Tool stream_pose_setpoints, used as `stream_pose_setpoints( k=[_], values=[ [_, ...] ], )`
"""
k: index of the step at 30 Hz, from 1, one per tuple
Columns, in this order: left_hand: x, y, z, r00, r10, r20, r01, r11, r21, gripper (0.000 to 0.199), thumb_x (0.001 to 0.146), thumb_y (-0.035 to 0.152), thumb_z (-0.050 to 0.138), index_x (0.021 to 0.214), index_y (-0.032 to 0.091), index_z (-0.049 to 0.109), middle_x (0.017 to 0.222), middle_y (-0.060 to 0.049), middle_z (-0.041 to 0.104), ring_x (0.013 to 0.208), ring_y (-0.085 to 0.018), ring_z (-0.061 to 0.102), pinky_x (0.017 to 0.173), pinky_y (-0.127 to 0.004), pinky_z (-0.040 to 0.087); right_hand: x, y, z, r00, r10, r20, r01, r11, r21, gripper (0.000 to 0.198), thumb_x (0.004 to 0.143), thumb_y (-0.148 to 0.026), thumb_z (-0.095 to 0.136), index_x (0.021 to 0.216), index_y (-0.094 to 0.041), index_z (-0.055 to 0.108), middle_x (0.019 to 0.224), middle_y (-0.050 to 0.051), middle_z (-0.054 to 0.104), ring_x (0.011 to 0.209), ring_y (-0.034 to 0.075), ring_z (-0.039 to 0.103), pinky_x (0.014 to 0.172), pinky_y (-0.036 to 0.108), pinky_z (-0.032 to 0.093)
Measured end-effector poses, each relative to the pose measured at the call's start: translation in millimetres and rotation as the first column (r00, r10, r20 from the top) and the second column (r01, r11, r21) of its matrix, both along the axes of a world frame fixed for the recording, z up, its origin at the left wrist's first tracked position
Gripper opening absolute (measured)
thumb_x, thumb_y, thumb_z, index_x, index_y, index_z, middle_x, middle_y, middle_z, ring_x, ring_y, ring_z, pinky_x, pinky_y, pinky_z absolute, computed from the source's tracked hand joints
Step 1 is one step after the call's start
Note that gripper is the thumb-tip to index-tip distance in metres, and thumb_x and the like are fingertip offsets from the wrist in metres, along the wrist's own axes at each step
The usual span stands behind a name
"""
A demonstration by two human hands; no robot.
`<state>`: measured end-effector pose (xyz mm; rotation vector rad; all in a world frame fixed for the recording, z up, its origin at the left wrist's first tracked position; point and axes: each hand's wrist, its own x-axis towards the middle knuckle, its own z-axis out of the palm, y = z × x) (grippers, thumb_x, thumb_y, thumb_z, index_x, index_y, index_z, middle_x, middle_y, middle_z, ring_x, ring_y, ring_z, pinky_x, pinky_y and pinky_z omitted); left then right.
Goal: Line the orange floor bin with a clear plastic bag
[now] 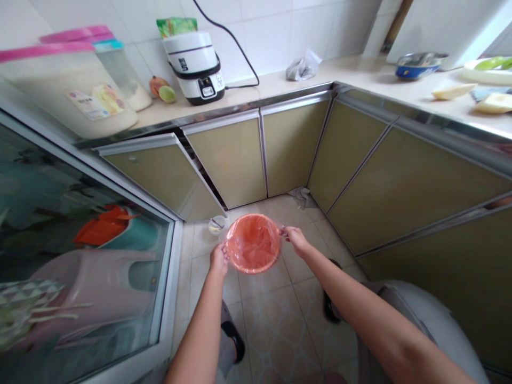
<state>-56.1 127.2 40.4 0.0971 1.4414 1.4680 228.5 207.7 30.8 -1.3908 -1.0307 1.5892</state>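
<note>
An orange trash bin (256, 242) stands below me, its inside seen from above, lined with a thin clear plastic bag (262, 234) that folds over the rim. My left hand (219, 258) is closed at the bin's left edge, fingers pinching the bag at the rim. On the opposite side my right hand (295, 239) is also closed, gripping the bag just off the right rim. Whether the bin rests on the floor or is lifted I cannot tell. Just behind it on the left sits a small clear bowl (216, 225).
Olive cabinets (226, 160) line the corner, one door (160, 170) ajar at left. A grey cloth (303, 197) lies on the tiled floor (276, 314). A glass door (100, 256) borders the left. On the counter stand a rice cooker (196, 66) and plastic containers (76, 90).
</note>
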Motion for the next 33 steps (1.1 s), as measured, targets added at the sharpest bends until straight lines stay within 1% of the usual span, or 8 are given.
stream_pose_setpoints(
  k=[2,5,10,13,18,23,27,33],
  values=[
    [-3.4,-1.4,2.8,1.000,-0.015,0.028,0.014,0.999,0.039,0.022,0.082,0.025,0.071,0.101,0.018,0.064,0.050,0.014,0.030,0.035,-0.005,0.028,0.040,-0.017,0.022,-2.3,-1.0,-3.6,0.996,-0.018,-0.090,0.016,1.000,-0.022,0.045,0.067,-0.062,0.073,0.070,-0.017,0.067,0.070,0.005,0.067,0.068,0.016,0.057,0.066,0.028,0.040],
    [-8.5,-1.4,7.8,0.997,-0.051,0.054,0.044,0.992,0.117,0.029,0.081,0.026,0.074,0.107,0.021,0.063,0.049,0.016,0.025,0.034,-0.005,0.024,0.041,-0.017,0.026,-4.2,-0.1,-2.9,0.986,-0.045,-0.158,0.032,0.996,-0.082,0.046,0.064,-0.062,0.076,0.077,-0.019,0.065,0.058,-0.003,0.056,0.057,0.013,0.049,0.060,0.026,0.038],
    [-14.0,3.7,17.9,0.995,-0.022,0.098,0.012,0.995,0.097,0.021,0.084,0.021,0.072,0.101,0.019,0.061,0.051,0.014,0.031,0.034,-0.004,0.028,0.041,-0.016,0.030,-10.2,1.7,14.1,0.992,-0.014,-0.125,0.010,0.999,-0.035,0.045,0.063,-0.058,0.075,0.082,-0.019,0.067,0.066,-0.001,0.062,0.054,0.010,0.042,0.052,0.023,0.027],
    [-13.0,4.2,22.8,0.990,-0.012,0.140,0.005,0.999,0.053,0.016,0.086,0.019,0.068,0.100,0.020,0.059,0.051,0.014,0.032,0.033,-0.004,0.027,0.038,-0.015,0.024,-15.9,-0.4,26.4,0.994,0.016,-0.105,-0.014,1.000,0.014,0.044,0.065,-0.060,0.072,0.078,-0.019,0.066,0.068,0.001,0.065,0.054,0.010,0.042,0.051,0.023,0.026],
    [-8.7,0.2,33.4,0.983,0.007,0.186,-0.014,0.999,0.038,0.016,0.088,0.016,0.063,0.103,0.021,0.058,0.050,0.014,0.027,0.031,-0.005,0.024,0.034,-0.016,0.014,-19.8,-7.6,41.0,0.992,0.068,-0.109,-0.069,0.998,-0.004,0.040,0.066,-0.057,0.072,0.076,-0.020,0.061,0.056,-0.003,0.055,0.045,0.008,0.032,0.047,0.024,0.019],
    [-12.9,-2.0,51.9,0.977,0.041,0.207,-0.053,0.997,0.053,0.013,0.090,0.012,0.059,0.099,0.021,0.057,0.051,0.013,0.028,0.031,-0.005,0.024,0.034,-0.016,0.015,-18.4,-11.2,54.6,0.994,0.053,-0.101,-0.055,0.998,-0.010,0.039,0.066,-0.055,0.074,0.076,-0.020,0.060,0.055,-0.004,0.053,0.043,0.007,0.032,0.045,0.023,0.017],
    [-22.1,-3.5,66.9,0.967,-0.004,0.253,-0.009,0.999,0.048,0.011,0.090,0.012,0.060,0.094,0.021,0.055,0.052,0.012,0.032,0.031,-0.005,0.025,0.034,-0.017,0.017,-15.8,-9.4,70.3,0.993,0.034,-0.113,-0.034,0.999,0.008,0.040,0.068,-0.056,0.073,0.081,-0.019,0.061,0.052,-0.006,0.047,0.043,0.007,0.028,0.044,0.024,0.015],
    [-24.8,-10.9,74.9,0.961,-0.014,0.275,-0.006,0.997,0.071,0.016,0.087,0.011,0.064,0.084,0.020,0.051,0.051,0.012,0.032,0.032,-0.004,0.026,0.035,-0.018,0.020,-3.6,-9.1,80.2,0.990,0.043,-0.133,-0.042,0.999,0.011,0.044,0.069,-0.057,0.074,0.090,-0.019,0.064,0.050,-0.009,0.038,0.043,0.007,0.022,0.043,0.024,0.013]
  ],
)
